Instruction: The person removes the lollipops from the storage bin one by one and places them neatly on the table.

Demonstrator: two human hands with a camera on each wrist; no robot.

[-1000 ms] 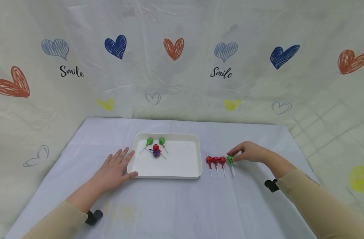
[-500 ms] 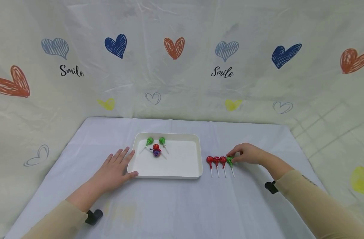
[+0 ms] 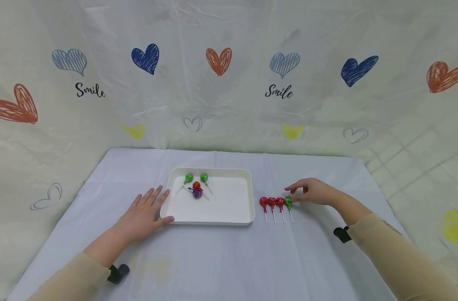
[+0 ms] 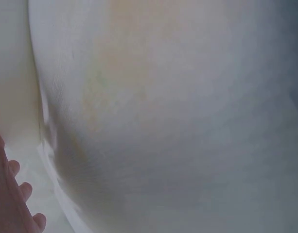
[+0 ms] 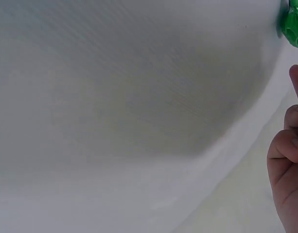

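My left hand (image 3: pixel 141 217) lies with spread fingers at the left edge of a white tray (image 3: pixel 229 219), its thumb by the front left corner. Only part of that hand (image 4: pixel 10 194) enters the left wrist view. To the right of the tray, a green lollipop (image 3: pixel 288 201) ends a side-by-side row with red lollipops (image 3: pixel 272 202). Close by its right side is my right hand (image 3: pixel 313 191), index finger and thumb apart and nothing gripped. In the right wrist view, a gap separates a fingertip from the green wrapper (image 5: pixel 294 26).
Inside the tray, two green lollipops (image 3: pixel 189 178) lie toward the back, with a red one (image 3: pixel 196 184) and a purple one (image 3: pixel 197 193) just in front. White cloth (image 3: pixel 229 259) covers the table; a heart-printed sheet (image 3: pixel 236 104) hangs behind.
The green lollipop has shifted slightly left, up against the red ones, and stands straighter. My right fingers have let go of it and risen a little. The left hand has stayed put.
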